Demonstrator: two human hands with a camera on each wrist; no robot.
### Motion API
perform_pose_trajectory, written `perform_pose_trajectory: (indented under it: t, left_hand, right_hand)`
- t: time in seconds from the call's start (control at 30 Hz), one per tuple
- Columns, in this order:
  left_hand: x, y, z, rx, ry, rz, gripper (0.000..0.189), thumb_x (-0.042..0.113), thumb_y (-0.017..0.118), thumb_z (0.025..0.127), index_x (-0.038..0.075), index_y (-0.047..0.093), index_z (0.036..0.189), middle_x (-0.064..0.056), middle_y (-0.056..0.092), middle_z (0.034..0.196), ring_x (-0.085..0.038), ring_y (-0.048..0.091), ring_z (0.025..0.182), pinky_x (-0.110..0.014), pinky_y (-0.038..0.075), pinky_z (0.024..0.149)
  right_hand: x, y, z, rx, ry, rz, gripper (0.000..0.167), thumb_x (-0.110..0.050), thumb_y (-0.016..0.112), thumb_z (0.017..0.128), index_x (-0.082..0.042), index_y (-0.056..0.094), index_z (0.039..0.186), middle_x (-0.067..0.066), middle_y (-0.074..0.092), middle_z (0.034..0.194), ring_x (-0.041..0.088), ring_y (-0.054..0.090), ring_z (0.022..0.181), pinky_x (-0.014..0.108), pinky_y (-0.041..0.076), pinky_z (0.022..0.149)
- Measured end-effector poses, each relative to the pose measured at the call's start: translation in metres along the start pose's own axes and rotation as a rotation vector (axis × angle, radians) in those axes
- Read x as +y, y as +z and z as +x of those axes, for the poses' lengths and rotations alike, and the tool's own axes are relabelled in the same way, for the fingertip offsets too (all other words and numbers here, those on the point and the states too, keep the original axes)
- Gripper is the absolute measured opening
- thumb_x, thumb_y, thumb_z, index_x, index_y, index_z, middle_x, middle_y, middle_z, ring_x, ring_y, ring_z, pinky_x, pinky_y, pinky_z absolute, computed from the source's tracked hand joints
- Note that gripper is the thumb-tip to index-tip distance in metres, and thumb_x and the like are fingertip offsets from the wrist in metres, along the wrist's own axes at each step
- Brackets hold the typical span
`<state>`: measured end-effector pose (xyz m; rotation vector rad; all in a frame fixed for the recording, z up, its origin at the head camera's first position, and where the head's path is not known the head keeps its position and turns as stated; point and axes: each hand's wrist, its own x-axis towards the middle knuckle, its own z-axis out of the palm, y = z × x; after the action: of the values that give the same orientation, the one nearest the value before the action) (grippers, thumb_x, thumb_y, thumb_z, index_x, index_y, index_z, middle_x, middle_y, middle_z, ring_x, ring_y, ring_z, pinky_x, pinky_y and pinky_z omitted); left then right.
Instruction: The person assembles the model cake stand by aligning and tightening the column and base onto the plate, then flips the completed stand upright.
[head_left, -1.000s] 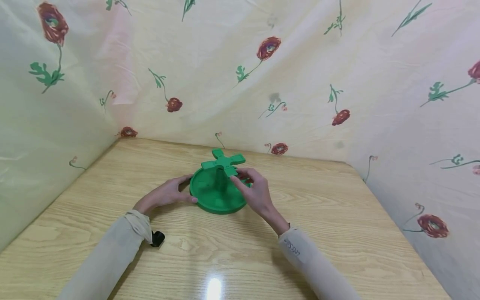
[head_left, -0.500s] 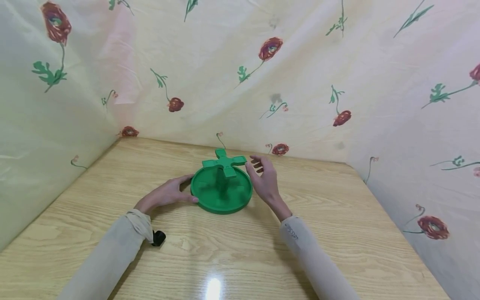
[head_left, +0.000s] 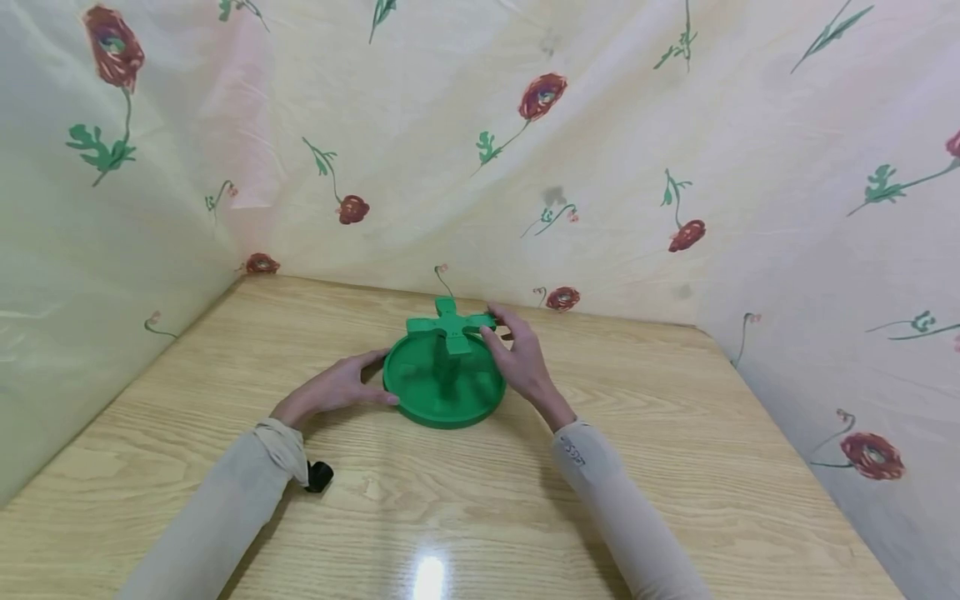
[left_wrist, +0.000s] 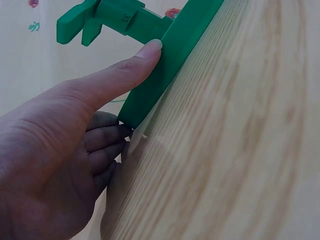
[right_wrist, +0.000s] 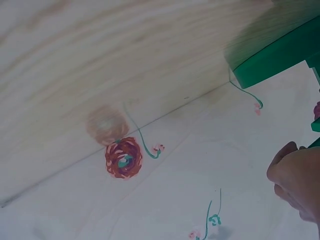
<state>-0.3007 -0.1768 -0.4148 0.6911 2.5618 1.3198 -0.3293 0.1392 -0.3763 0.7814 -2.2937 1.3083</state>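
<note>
One green cross arm [head_left: 476,321] pinched in right grip [head_left: 522,354].

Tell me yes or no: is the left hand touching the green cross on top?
No, the left hand touches the edge of the round green base, below the green cross.

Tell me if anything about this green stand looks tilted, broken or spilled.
Nothing stands out: the round green base sits flat on the table, the cross atop its post shows no visible break, and no spill shows.
</note>
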Motion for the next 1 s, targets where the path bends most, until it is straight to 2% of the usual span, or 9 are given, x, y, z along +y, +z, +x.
perform_pose_trajectory:
  t: [0.2,0.57,0.8,1.0]
  left_hand:
    - [-0.001,0.0,0.001,0.0,0.0,-0.008,0.097,0.036,0.083,0.09,-0.003,0.029,0.161,-0.022,0.03,0.165,-0.039,0.023,0.153,-0.056,0.023,0.121]
    - [-0.001,0.001,0.0,-0.004,-0.009,0.0,0.098,0.039,0.083,0.09,-0.001,0.029,0.161,-0.021,0.03,0.165,-0.038,0.023,0.153,-0.057,0.023,0.121]
    - [0.001,0.0,0.0,0.001,-0.006,-0.006,0.099,0.039,0.084,0.088,0.0,0.03,0.161,-0.019,0.032,0.165,-0.037,0.023,0.153,-0.056,0.023,0.121]
    - [-0.001,0.0,0.0,-0.001,-0.006,-0.014,0.099,0.039,0.084,0.088,0.0,0.03,0.161,-0.019,0.031,0.165,-0.037,0.023,0.153,-0.056,0.023,0.121]
  right_hand:
    - [-0.001,-0.006,-0.004,0.0,0.024,-0.021,0.036,-0.01,0.063,0.104,0.006,0.061,0.136,0.021,0.065,0.129,0.035,0.058,0.115,0.051,0.052,0.091]
    - [-0.005,-0.009,-0.016,0.001,0.01,-0.015,0.032,-0.009,0.069,0.1,0.006,0.066,0.128,0.018,0.067,0.118,0.033,0.06,0.106,0.048,0.053,0.086]
    - [-0.014,-0.007,-0.026,0.018,-0.021,0.006,0.03,-0.008,0.073,0.097,0.004,0.068,0.124,0.016,0.068,0.117,0.036,0.061,0.106,0.051,0.053,0.085]
    - [-0.024,0.001,-0.034,0.047,-0.015,0.014,0.029,-0.008,0.075,0.095,0.003,0.068,0.121,0.015,0.069,0.111,0.038,0.06,0.103,0.056,0.052,0.084]
